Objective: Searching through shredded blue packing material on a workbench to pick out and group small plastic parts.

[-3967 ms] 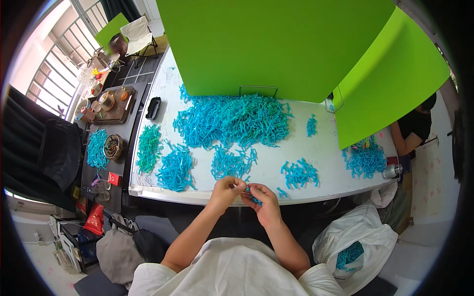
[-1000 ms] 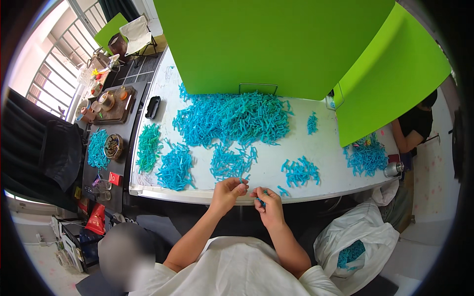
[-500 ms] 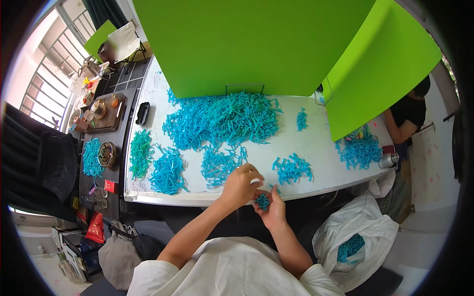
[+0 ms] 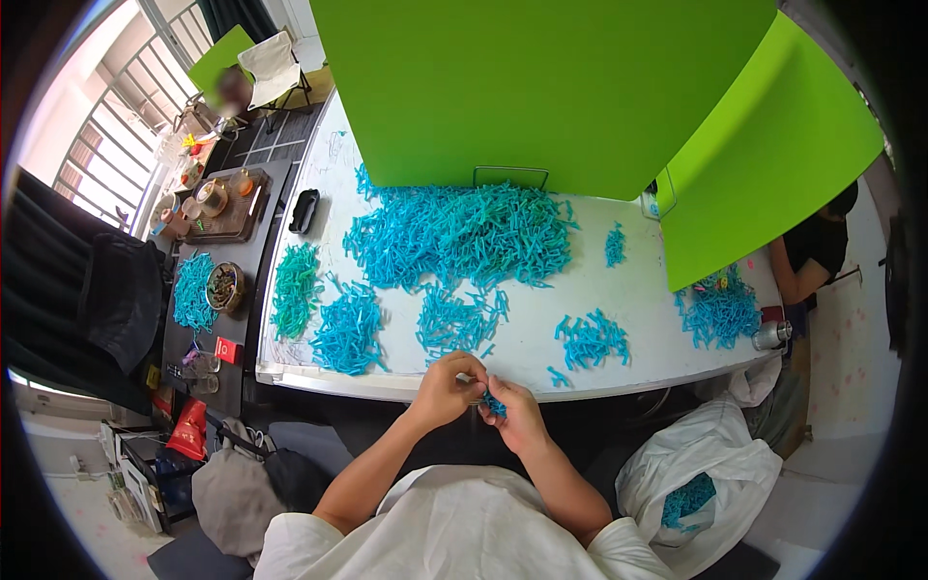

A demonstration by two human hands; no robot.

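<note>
Both hands, left hand [image 4: 447,389] and right hand [image 4: 515,414], pinch blue pieces [image 4: 494,405], orientation unclear.

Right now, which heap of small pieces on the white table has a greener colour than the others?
The heap at the table's left end, beside the black tray edge. It is teal green, while the big central pile and the smaller heaps are bright blue.

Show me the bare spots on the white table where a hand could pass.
Bare: the strip between the small right pile and the far-right pile, and the white table at its far left corner beside the green board. Crowded: the big blue heap and the piles nearer the left hand.
</note>
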